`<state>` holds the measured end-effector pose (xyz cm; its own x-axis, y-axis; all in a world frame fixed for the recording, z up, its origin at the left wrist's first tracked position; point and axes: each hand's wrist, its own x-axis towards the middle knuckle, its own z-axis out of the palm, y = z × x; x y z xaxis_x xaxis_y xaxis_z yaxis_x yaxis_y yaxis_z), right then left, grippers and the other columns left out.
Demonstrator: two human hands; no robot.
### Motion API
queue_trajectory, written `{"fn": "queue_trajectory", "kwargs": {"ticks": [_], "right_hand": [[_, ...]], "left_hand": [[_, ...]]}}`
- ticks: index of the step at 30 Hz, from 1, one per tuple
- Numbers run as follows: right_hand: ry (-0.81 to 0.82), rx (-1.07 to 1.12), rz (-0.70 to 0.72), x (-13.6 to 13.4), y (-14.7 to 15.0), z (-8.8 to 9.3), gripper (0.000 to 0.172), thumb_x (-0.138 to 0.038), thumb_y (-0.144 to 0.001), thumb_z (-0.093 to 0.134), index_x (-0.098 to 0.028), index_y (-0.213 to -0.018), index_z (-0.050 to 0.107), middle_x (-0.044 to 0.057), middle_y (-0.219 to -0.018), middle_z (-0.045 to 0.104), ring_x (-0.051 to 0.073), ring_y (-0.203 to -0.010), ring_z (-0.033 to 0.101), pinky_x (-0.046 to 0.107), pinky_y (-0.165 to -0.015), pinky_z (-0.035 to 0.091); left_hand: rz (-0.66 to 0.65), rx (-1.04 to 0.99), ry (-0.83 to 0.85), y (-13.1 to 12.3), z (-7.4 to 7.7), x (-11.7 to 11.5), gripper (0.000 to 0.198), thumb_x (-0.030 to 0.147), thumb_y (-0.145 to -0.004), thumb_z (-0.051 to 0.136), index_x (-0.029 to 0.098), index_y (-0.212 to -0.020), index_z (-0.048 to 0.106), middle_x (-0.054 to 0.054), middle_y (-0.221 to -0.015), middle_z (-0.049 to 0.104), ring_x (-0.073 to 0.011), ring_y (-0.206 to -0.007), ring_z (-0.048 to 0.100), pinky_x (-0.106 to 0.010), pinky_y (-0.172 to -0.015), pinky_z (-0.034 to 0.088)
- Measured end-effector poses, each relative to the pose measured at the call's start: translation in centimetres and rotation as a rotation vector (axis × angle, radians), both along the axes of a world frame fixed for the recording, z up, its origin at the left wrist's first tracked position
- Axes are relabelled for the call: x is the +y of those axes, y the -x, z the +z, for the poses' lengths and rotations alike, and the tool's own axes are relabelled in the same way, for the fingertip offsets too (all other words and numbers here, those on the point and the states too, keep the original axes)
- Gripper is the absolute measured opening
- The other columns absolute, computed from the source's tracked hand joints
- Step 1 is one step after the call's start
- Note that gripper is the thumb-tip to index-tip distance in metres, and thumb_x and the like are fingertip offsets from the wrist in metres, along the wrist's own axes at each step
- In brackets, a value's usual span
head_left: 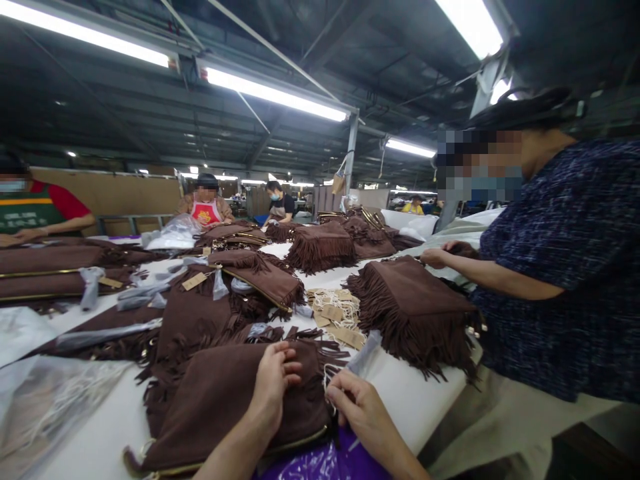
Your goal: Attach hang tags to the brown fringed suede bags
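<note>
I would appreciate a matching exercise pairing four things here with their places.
1. Bare left hand
2. Tan cardboard tags with white strings
3. Glossy purple plastic
4. Dark blue flecked shirt

A. At the bottom edge
B. At the right edge
C. Over the nearest brown fringed bag
D. Heaped near the picture's centre

Pairs: 1-C; 2-D; 3-A; 4-B

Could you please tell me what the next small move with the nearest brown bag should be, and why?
Probably bring the left hand across to steady the bag by its right end: that hand is open over the bag, while the right hand has its fingertips at the white string beside that end.
</note>
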<state>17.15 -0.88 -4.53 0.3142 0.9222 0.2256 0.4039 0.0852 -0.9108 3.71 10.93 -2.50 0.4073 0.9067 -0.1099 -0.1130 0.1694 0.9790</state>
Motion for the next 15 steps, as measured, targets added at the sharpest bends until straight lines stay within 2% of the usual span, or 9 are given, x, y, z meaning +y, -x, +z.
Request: {"fn": "queue_trajectory", "kwargs": {"ticks": [1, 2, 5, 7, 10, 13, 15], "right_hand": [[-0.001, 0.009, -0.002, 0.0, 0.0, -0.1, 0.028, -0.039, -0.087, 0.051, -0.021, -0.065, 0.05, -0.006, -0.064, 0.044, 0.01, -0.047, 0.049, 0.023, -0.05, 0.038], [-0.003, 0.016, -0.005, 0.0, 0.0, -0.2, 0.029, -0.04, -0.087, 0.051, -0.021, -0.066, 0.05, -0.006, -0.064, 0.044, 0.01, -0.047, 0.049, 0.023, -0.05, 0.037], [-0.019, 0.01, -0.011, 0.0, 0.0, -0.4, 0.031, -0.042, -0.087, 0.051, -0.02, -0.066, 0.05, -0.006, -0.064, 0.044, 0.01, -0.049, 0.049, 0.023, -0.051, 0.038], [-0.031, 0.008, -0.011, 0.0, 0.0, -0.4, 0.032, -0.045, -0.088, 0.05, -0.021, -0.066, 0.051, -0.006, -0.063, 0.044, 0.011, -0.049, 0.048, 0.023, -0.051, 0.038], [-0.017, 0.028, -0.013, -0.1, 0.0, -0.5, 0.035, -0.05, -0.088, 0.049, -0.022, -0.067, 0.05, -0.006, -0.059, 0.043, 0.011, -0.047, 0.043, 0.023, -0.048, 0.036], [0.008, 0.036, -0.025, -0.1, 0.0, -0.6, 0.037, -0.054, -0.087, 0.048, -0.023, -0.067, 0.048, -0.007, -0.055, 0.043, 0.011, -0.046, 0.04, 0.023, -0.045, 0.033], [0.005, 0.028, -0.034, -0.1, 0.0, -0.7, 0.039, -0.056, -0.087, 0.048, -0.023, -0.067, 0.048, -0.006, -0.057, 0.043, 0.011, -0.047, 0.042, 0.023, -0.044, 0.032]], "left_hand": [[0.04, 0.022, -0.068, 0.2, 0.2, 0.1, 0.019, 0.028, -0.071, 0.048, 0.019, -0.085, 0.057, -0.001, -0.078, 0.061, -0.0146, -0.065, 0.055, -0.023, -0.057, 0.039], [0.008, 0.066, -0.148, 0.4, 0.3, 0.1, 0.015, 0.026, -0.069, 0.05, 0.019, -0.08, 0.058, 0.0, -0.073, 0.059, -0.0143, -0.063, 0.053, -0.023, -0.056, 0.037], [-0.27, 0.265, -0.399, 0.6, 0.7, -1.0, 0.013, 0.025, -0.068, 0.055, 0.016, -0.065, 0.065, 0.001, -0.061, 0.059, -0.0165, -0.061, 0.052, -0.025, -0.057, 0.036], [-0.371, 0.337, -0.489, 0.3, 0.4, -2.1, 0.018, 0.027, -0.07, 0.058, 0.015, -0.066, 0.071, -0.002, -0.065, 0.064, -0.0194, -0.067, 0.056, -0.027, -0.062, 0.039], [-0.308, 0.292, -0.479, -0.7, -0.6, -3.2, 0.017, 0.028, -0.069, 0.061, 0.015, -0.068, 0.072, -0.003, -0.069, 0.066, -0.0201, -0.072, 0.057, -0.027, -0.066, 0.039], [-0.259, 0.217, -0.418, -1.4, -1.5, -3.4, 0.012, 0.026, -0.065, 0.062, 0.016, -0.058, 0.062, 0.001, -0.06, 0.057, -0.0164, -0.063, 0.05, -0.025, -0.061, 0.037], [-0.249, 0.193, -0.436, -1.6, -1.7, -3.3, 0.014, 0.026, -0.066, 0.06, 0.018, -0.055, 0.055, 0.002, -0.058, 0.052, -0.0151, -0.061, 0.046, -0.025, -0.06, 0.036]]}}
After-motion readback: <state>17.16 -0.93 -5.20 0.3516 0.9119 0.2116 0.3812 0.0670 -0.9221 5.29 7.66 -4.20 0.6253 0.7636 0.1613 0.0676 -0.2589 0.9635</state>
